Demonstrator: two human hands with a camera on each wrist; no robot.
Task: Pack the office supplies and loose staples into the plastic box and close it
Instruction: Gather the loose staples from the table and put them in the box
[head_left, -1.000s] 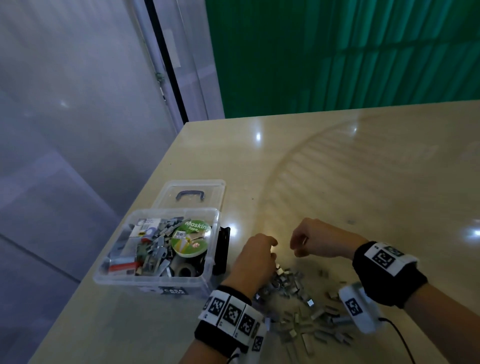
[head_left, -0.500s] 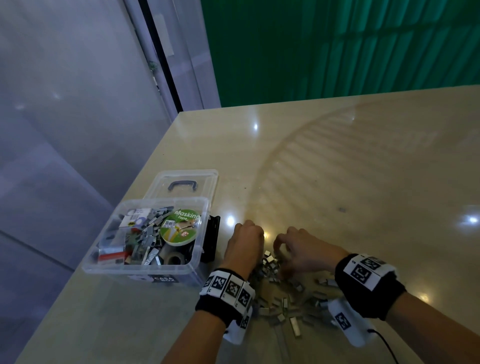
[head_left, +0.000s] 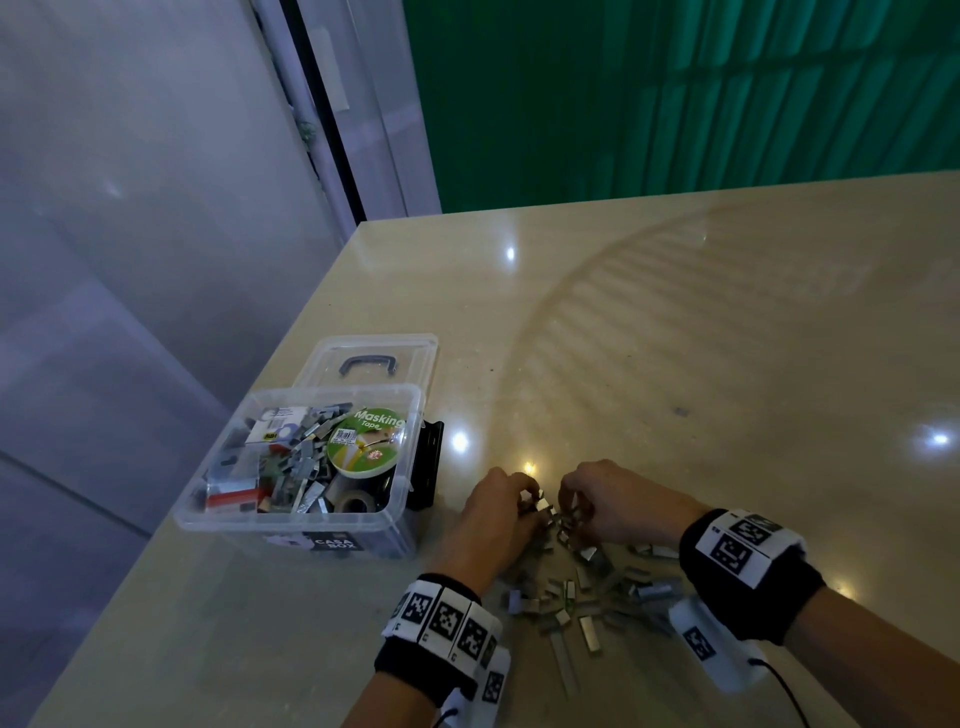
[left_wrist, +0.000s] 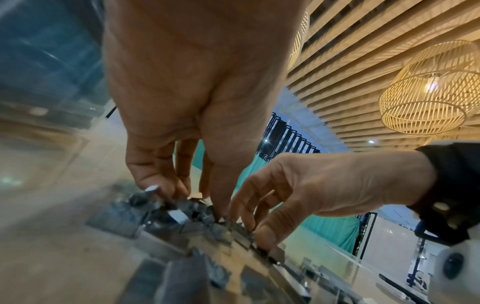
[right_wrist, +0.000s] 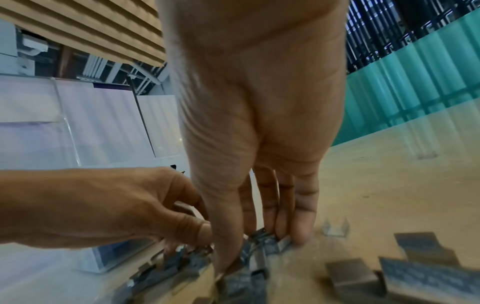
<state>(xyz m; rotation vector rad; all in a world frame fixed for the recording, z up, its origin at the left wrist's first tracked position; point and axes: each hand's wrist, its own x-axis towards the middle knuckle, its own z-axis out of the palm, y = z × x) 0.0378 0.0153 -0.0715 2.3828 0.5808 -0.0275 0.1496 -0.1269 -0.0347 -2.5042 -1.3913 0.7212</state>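
Observation:
A clear plastic box (head_left: 384, 540) stands open at the table's left edge, holding a green masking tape roll (head_left: 363, 441), small packs and many staples. Its lid (head_left: 374, 353) lies flat behind it. Loose staple strips (head_left: 582, 587) lie in a heap to the right of the box. My left hand (head_left: 524, 499) and right hand (head_left: 571, 499) meet at the heap's far end, fingers curled down. In the wrist views the left hand (left_wrist: 189, 201) pinches staples between its thumb and fingers, and the right hand (right_wrist: 257, 246) pinches staples the same way.
A black clasp (head_left: 428, 467) hangs on the box's right side, close to my left hand. The beige table (head_left: 727, 338) stretches far and right of the heap. The table's left edge runs just beyond the box, with a drop to the floor.
Both hands have dropped from just above the heap onto it and drawn together. Their fingers now curl into the staples.

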